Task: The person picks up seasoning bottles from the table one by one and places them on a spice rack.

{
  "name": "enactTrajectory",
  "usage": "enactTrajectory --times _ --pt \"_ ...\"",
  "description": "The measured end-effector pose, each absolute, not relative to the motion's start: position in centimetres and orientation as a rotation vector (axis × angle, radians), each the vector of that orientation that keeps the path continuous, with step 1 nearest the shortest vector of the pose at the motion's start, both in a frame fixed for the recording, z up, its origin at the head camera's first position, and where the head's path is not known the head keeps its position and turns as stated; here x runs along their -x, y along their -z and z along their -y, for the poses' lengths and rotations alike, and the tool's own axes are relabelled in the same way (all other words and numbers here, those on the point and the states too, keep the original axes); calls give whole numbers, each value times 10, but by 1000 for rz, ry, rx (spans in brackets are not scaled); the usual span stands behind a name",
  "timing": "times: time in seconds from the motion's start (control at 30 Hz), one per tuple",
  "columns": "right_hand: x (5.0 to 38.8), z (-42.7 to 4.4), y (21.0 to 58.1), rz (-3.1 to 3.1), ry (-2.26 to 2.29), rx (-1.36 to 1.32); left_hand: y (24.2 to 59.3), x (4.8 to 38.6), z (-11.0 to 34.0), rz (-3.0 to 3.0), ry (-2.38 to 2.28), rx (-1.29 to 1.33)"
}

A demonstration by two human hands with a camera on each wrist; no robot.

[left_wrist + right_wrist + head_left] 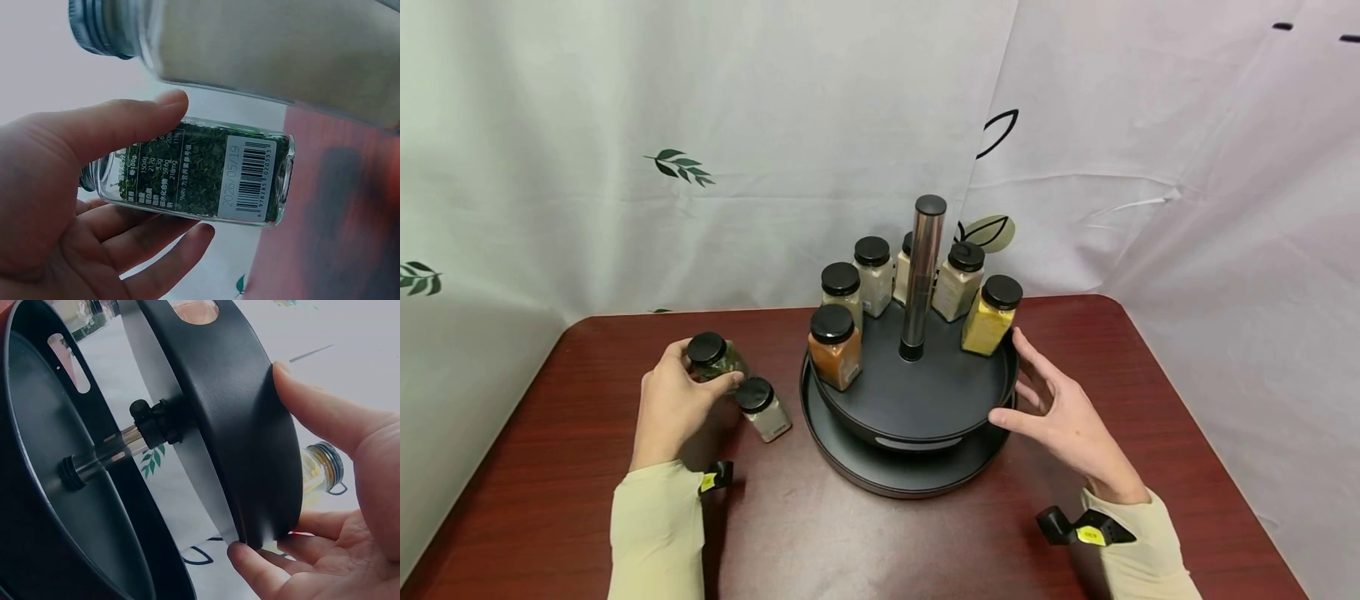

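Observation:
My left hand (673, 396) grips a spice jar (206, 169) of green dried herbs, black lid up, thumb on one side and fingers on the other. Right beside it a jar of pale powder (769, 418) stands on the table. My right hand (1071, 421) holds the right edge of the upper tray (928, 396) of a black two-tier spice rack, thumb and fingers spread along the rim. Several filled jars sit around this tray's back and sides, among them an orange-brown one (835, 358) and a yellow one (988, 327).
A shiny post (922, 283) with a dark cap rises from the rack's middle. The wider lower tray (906, 485) rests on the reddish-brown table (865, 550). Behind the table hangs a white curtain (820, 108) with leaf prints.

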State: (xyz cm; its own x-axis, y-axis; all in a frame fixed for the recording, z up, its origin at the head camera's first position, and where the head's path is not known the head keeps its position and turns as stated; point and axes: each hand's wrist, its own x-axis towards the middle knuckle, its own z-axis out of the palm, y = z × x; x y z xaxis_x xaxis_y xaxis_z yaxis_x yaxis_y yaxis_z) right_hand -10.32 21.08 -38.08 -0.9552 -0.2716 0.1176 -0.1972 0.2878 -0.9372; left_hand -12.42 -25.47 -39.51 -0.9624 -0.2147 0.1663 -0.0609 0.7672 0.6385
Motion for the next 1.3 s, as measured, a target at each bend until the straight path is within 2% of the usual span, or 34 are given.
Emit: enactTrajectory --times 0.47,1.3 --pt "101 -216 379 -2469 1785 544 376 117 251 2665 952 -245" --pt "103 -213 378 -2423 1799 472 332 86 226 2418 1022 -208"
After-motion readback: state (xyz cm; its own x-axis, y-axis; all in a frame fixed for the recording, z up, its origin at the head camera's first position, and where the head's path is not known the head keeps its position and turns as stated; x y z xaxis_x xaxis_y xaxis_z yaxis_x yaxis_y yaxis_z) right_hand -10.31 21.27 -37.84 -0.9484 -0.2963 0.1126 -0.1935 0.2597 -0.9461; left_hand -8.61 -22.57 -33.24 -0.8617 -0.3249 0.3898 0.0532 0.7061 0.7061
